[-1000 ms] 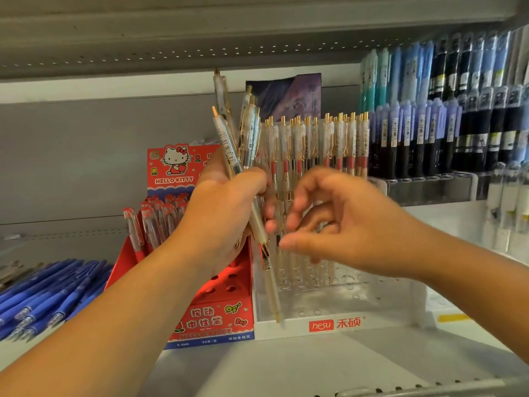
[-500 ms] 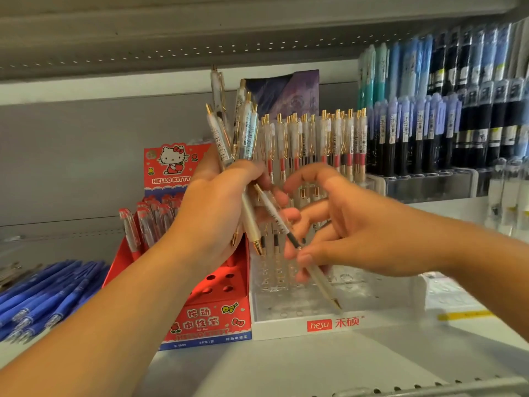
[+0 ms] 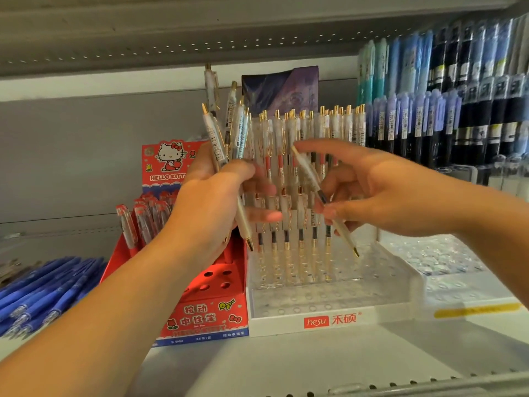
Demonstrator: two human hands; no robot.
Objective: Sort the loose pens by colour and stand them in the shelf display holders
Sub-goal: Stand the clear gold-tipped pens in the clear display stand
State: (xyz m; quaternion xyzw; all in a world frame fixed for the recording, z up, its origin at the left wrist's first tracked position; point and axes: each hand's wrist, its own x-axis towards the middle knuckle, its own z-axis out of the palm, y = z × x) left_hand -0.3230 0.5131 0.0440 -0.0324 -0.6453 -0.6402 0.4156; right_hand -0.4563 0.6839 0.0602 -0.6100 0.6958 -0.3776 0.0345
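The right hand point(image 3: 380, 196) pinches one pen point(image 3: 307, 171) near its dark band, tilted tip-down over the clear plastic holder point(image 3: 280, 322) on the shelf point(image 3: 286, 362), while the left hand point(image 3: 211, 202) curls round a fan of like pens point(image 3: 214, 137). They look light, stiff and slick, thin frosted barrels with gold clips and tips, so a pinch at mid-barrel should steer the point into a hole best
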